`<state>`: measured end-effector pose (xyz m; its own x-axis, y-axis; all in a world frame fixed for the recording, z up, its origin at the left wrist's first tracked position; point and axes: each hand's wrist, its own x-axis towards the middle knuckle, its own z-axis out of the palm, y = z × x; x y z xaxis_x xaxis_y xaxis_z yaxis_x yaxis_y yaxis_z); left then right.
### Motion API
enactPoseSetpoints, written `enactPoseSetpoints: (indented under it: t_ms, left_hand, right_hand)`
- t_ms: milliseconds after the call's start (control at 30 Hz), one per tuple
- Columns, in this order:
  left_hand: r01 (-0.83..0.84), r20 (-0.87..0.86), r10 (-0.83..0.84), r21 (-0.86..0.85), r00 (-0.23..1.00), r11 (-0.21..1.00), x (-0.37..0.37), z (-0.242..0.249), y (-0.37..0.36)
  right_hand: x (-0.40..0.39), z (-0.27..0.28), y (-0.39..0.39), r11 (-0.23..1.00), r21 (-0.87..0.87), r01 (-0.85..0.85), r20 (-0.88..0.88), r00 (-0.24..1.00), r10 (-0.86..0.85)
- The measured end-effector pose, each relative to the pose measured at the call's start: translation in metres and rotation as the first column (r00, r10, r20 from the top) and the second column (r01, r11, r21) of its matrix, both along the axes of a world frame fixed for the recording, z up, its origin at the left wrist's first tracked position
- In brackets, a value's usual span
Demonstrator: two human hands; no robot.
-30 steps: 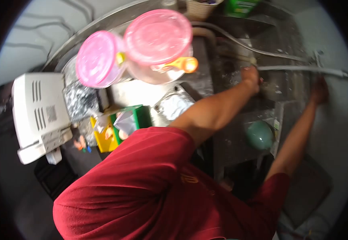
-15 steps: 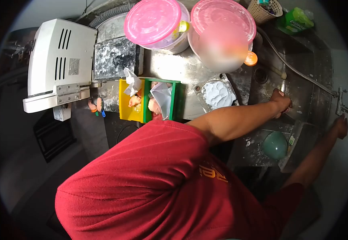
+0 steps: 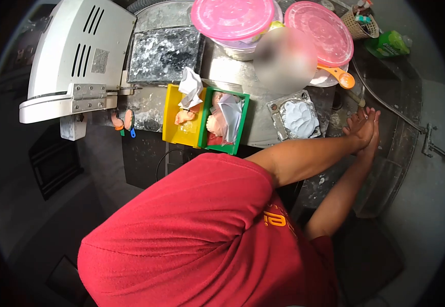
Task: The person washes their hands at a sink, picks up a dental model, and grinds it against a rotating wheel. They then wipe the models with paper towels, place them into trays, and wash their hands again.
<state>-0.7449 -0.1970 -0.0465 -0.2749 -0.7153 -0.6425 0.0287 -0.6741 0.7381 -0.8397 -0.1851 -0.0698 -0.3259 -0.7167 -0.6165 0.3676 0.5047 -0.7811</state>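
My left hand (image 3: pixel 357 132) and my right hand (image 3: pixel 374 129) are together over the sink (image 3: pixel 392 166), just below the end of a hose spout (image 3: pixel 356 99). Their palms appear to touch, and the visible fingers are stretched out. Neither hand shows an object in it. Left of the hands, a smooth mound of white paste (image 3: pixel 300 118) fills a square metal frame (image 3: pixel 279 130) with holes at its corners. An orange scoop (image 3: pixel 341 77) lies above, by the pink-lidded tubs.
Pink-lidded tubs (image 3: pixel 232 20) stand at the back. A yellow bin (image 3: pixel 174 130) and a green bin (image 3: pixel 232 147) hold pinkish pieces and paper. At left are a white machine (image 3: pixel 74 51) and a powdery dark slab (image 3: pixel 166 56). A wall valve (image 3: pixel 429 139) is beyond the sink.
My right hand has left the wall valve and come in against my left hand under the spout. The green bowl seen near the sink is out of sight. The view has shifted.
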Motion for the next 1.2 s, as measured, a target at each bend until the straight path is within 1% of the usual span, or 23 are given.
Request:
enactPoseSetpoints:
  t_ms: [33, 133, 200, 267, 333, 367, 400, 433, 500, 533, 567, 633, 667, 700, 800, 833, 900, 933, 967, 1000, 1067, 1133, 1200]
  left_hand:
    - [0.026, -0.021, -0.026, 0.005, 0.999, 1.0, 0.006, 0.0, 0.001]
    - [-0.021, 0.113, 0.025, -0.033, 0.993, 0.999, -0.002, -0.002, 0.007]
    - [0.016, 0.163, 0.005, -0.126, 0.987, 0.992, -0.002, 0.0, 0.013]
    - [0.016, 0.189, 0.039, -0.283, 0.981, 0.959, 0.003, 0.006, 0.023]
    - [-0.026, 0.175, 0.129, -0.493, 0.976, 0.87, 0.01, 0.014, 0.041]
    - [-0.172, 0.043, 0.232, -0.544, 0.972, 0.821, 0.026, 0.031, 0.05]
    - [-0.204, -0.046, 0.216, -0.572, 0.975, 0.794, 0.039, 0.038, 0.054]
    - [-0.235, -0.134, 0.193, -0.596, 0.972, 0.768, 0.05, 0.043, 0.058]
    - [-0.297, -0.281, 0.158, -0.571, 0.947, 0.765, 0.057, 0.05, 0.063]
    - [-0.164, -0.331, -0.019, -0.515, 0.943, 0.842, 0.062, 0.049, 0.06]
    - [-0.014, -0.387, -0.189, -0.466, 0.903, 0.885, 0.07, 0.043, 0.053]
    - [0.167, -0.396, -0.359, -0.442, 0.845, 0.881, 0.079, 0.035, 0.055]
    - [0.187, -0.344, -0.369, -0.461, 0.863, 0.868, 0.08, 0.029, 0.059]
    - [0.206, -0.288, -0.376, -0.482, 0.88, 0.851, 0.082, 0.024, 0.061]
    - [-0.077, -0.031, 0.08, -0.739, 0.996, 0.669, 0.082, 0.024, 0.097]
    - [-0.014, -0.069, -0.04, -0.642, 0.997, 0.767, 0.092, 0.03, 0.097]
    - [0.045, -0.1, -0.135, -0.619, 0.986, 0.784, 0.097, 0.028, 0.104]
    - [0.076, -0.114, -0.184, -0.614, 0.976, 0.786, 0.104, 0.03, 0.105]
    - [0.108, -0.102, -0.216, -0.621, 0.971, 0.776, 0.111, 0.035, 0.108]
    - [0.135, -0.091, -0.245, -0.628, 0.965, 0.766, 0.118, 0.04, 0.114]
    - [0.195, -0.05, -0.295, -0.642, 0.954, 0.741, 0.139, 0.051, 0.124]
    - [0.265, 0.012, -0.34, -0.653, 0.94, 0.71, 0.157, 0.056, 0.136]
    - [0.431, 0.067, -0.549, -0.7, 0.833, 0.569, 0.172, 0.046, 0.136]
  right_hand:
    - [0.009, -0.001, 0.002, 1.0, 0.024, 0.007, -0.005, 1.0, -0.007]
    - [0.013, -0.017, 0.01, 0.999, -0.011, 0.031, 0.102, 0.994, -0.03]
    - [-0.001, -0.015, 0.01, 0.995, -0.081, -0.051, 0.017, 0.998, 0.052]
    - [-0.037, -0.006, 0.006, 0.961, -0.123, -0.246, -0.264, 0.942, 0.207]
    - [-0.073, 0.006, 0.002, 0.89, -0.112, -0.442, -0.527, 0.785, 0.324]
    - [-0.069, 0.025, 0.003, 0.886, -0.158, -0.435, -0.528, 0.796, 0.297]
    - [-0.067, 0.044, 0.004, 0.88, -0.203, -0.429, -0.528, 0.805, 0.27]
    - [-0.052, 0.084, 0.006, 0.905, -0.302, -0.3, -0.388, 0.906, 0.171]
    - [-0.048, 0.125, 0.01, 0.837, -0.461, -0.296, -0.399, 0.911, 0.103]
    - [-0.052, 0.134, 0.009, 0.775, -0.556, -0.3, -0.378, 0.922, 0.085]
    - [-0.057, 0.128, 0.006, 0.797, -0.51, -0.324, -0.36, 0.922, 0.144]
    - [-0.076, 0.084, -0.001, 0.835, -0.406, -0.372, -0.317, 0.914, 0.253]
    - [-0.094, 0.055, -0.009, 0.847, -0.351, -0.399, -0.293, 0.906, 0.305]
    - [-0.141, 0.006, -0.04, 0.697, 0.298, -0.653, -0.603, 0.437, 0.667]
    - [-0.071, 0.041, -0.029, 0.841, 0.206, -0.5, -0.41, 0.737, 0.538]
    - [-0.05, 0.067, -0.034, 0.831, 0.046, -0.554, -0.474, 0.72, 0.506]
    - [-0.038, 0.124, -0.025, 0.773, -0.218, -0.596, -0.55, 0.729, 0.407]
    - [-0.028, 0.142, -0.021, 0.77, -0.353, -0.532, -0.558, 0.78, 0.283]
    - [-0.033, 0.139, -0.017, 0.706, -0.601, -0.374, -0.358, 0.916, 0.181]
    - [-0.042, 0.133, -0.015, 0.599, -0.783, -0.165, -0.119, 0.986, 0.115]
    - [-0.064, 0.094, -0.031, 0.756, -0.435, -0.489, -0.321, 0.869, 0.376]
    - [-0.094, 0.038, -0.041, 0.724, 0.023, -0.69, -0.374, 0.666, 0.646]
    - [-0.116, -0.021, -0.033, 0.747, 0.436, -0.503, -0.632, 0.419, 0.651]
